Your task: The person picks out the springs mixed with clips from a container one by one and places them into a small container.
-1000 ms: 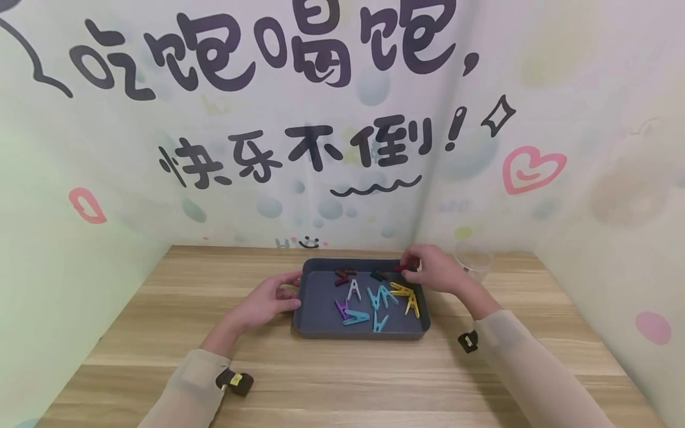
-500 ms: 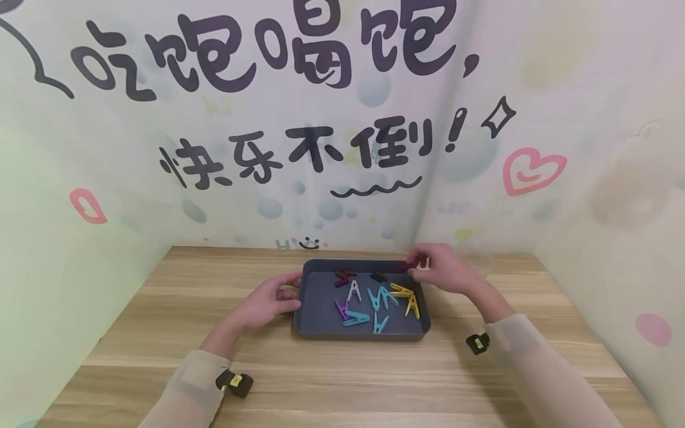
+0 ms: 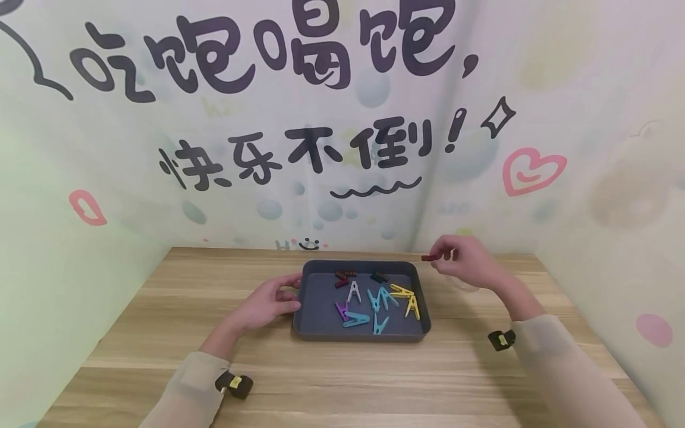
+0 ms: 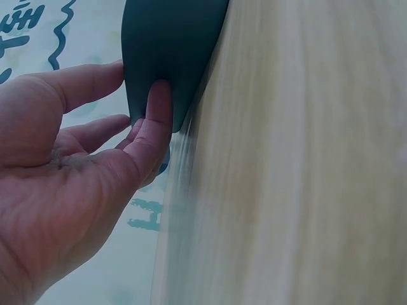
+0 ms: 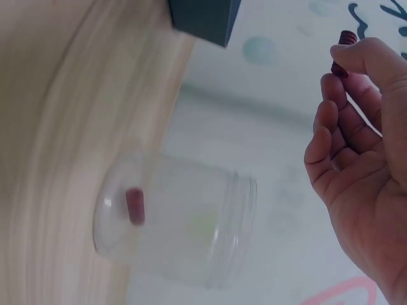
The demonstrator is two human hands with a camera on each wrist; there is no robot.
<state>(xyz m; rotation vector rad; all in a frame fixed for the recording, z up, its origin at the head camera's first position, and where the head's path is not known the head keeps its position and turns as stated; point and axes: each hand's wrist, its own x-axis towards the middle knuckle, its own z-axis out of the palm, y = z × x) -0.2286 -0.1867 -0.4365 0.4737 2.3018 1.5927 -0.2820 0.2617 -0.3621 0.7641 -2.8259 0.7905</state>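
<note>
My right hand (image 3: pixel 468 261) pinches a dark red spring (image 5: pixel 344 54) between thumb and fingers, raised beyond the tray's back right corner. Below that hand stands a clear jar (image 5: pixel 191 222) with another red piece (image 5: pixel 135 206) at its bottom; in the head view the hand hides most of the jar. My left hand (image 3: pixel 270 303) touches the left end of the dark grey tray (image 3: pixel 361 337), its fingers relaxed against the wall (image 4: pixel 172 38). Inside the tray lie several small springs (image 3: pixel 342 282) along the back, plus blue clothespins (image 3: pixel 355 318), yellow clothespins (image 3: pixel 412 306), a purple one and a grey one.
The wooden table (image 3: pixel 342 380) meets a printed wall cloth (image 3: pixel 299 214) just behind the tray. Side cloths border the table at left and right. A small black camera is strapped to each wrist.
My right hand has lifted the dark red spring out of the tray's back right corner and carried it right, over the jar. My left hand stays at the tray.
</note>
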